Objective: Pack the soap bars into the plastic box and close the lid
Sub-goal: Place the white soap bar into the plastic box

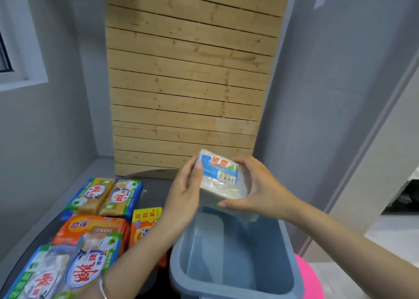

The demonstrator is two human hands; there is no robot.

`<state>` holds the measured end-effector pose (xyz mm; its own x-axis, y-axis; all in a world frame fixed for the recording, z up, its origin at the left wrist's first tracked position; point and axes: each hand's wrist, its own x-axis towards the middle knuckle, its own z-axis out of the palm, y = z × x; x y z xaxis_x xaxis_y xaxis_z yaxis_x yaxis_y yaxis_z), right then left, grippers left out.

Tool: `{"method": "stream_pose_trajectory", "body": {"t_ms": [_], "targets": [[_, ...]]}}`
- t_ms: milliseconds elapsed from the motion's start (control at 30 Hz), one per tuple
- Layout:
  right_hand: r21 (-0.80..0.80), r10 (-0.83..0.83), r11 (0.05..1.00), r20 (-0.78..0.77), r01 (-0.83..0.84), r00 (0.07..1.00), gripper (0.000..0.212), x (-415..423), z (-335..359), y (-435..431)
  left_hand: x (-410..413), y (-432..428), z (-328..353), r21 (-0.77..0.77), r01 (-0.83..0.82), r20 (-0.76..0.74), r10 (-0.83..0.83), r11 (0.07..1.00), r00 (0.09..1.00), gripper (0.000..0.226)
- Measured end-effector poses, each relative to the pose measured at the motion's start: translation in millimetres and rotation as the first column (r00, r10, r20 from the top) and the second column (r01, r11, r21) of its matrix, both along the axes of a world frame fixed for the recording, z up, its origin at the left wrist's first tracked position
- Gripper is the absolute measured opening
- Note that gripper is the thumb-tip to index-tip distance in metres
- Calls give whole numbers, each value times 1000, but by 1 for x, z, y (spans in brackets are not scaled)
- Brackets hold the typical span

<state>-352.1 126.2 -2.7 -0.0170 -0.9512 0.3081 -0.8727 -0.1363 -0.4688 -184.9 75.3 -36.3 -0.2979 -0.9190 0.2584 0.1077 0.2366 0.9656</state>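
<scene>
A pack of white soap bars (223,180) in clear wrap with a blue label hangs above the far end of the grey-blue plastic box (292,267). My left hand (186,190) grips the pack's left side and my right hand (258,187) grips its right side and lower edge. The box stands open and looks empty inside; no lid is in view. Several more soap packs lie on the dark table to the left: two yellow-and-blue ones (106,196), an orange one (90,228), a yellow-orange one (145,224) and green-and-white ones (68,271).
A slatted wooden panel (188,83) leans upright against the grey wall behind the table. Something bright pink (310,278) shows under the box at the lower right. A window frame (20,72) is at the left. A bracelet (102,285) circles my left wrist.
</scene>
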Motion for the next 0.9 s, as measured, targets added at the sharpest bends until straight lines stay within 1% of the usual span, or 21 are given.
{"method": "stream_pose_trajectory", "body": {"t_ms": [67,100,133,167,233,267,367,433,533,600,667,767,900], "targets": [[74,-10,997,112,2,994,86,-5,-7,-2,9,-17,-3,-126,17,191,7,992,981,48],[113,-18,994,133,3,991,86,-8,-11,-3,12,-27,-6,-133,-5,271,41,991,962,59],[149,-27,989,141,6,990,87,-12,-14,-5,14,-37,-10,-77,-20,314,43,997,948,64],[179,-37,984,147,10,988,89,-16,-15,-6,14,-47,-14,9,-7,323,4,1000,946,65],[223,-44,975,139,12,989,93,-25,-17,-11,7,-62,-23,170,92,299,-140,981,944,68],[238,-39,971,112,11,993,94,-30,-18,-14,1,-69,-28,215,141,286,-201,966,937,71],[302,-5,953,-18,10,1000,96,-41,-23,-22,-15,-85,-39,298,269,214,-339,916,916,81],[350,26,936,-108,13,994,95,-44,-29,-28,-23,-92,-47,350,336,174,-413,875,894,79],[433,85,901,-232,25,969,87,-45,-39,-43,-27,-94,-55,366,365,191,-453,856,871,71],[511,111,859,-265,42,958,80,-42,-47,-53,-25,-95,-58,348,367,206,-453,863,868,70],[584,150,810,-286,48,946,77,-37,-60,-60,-21,-97,-59,339,375,205,-457,863,866,68],[645,214,763,-309,39,927,81,-31,-76,-67,-18,-98,-56,343,388,174,-464,855,869,68],[671,254,740,-341,45,905,86,-31,-83,-69,-18,-97,-54,349,379,178,-458,857,871,69]]}}
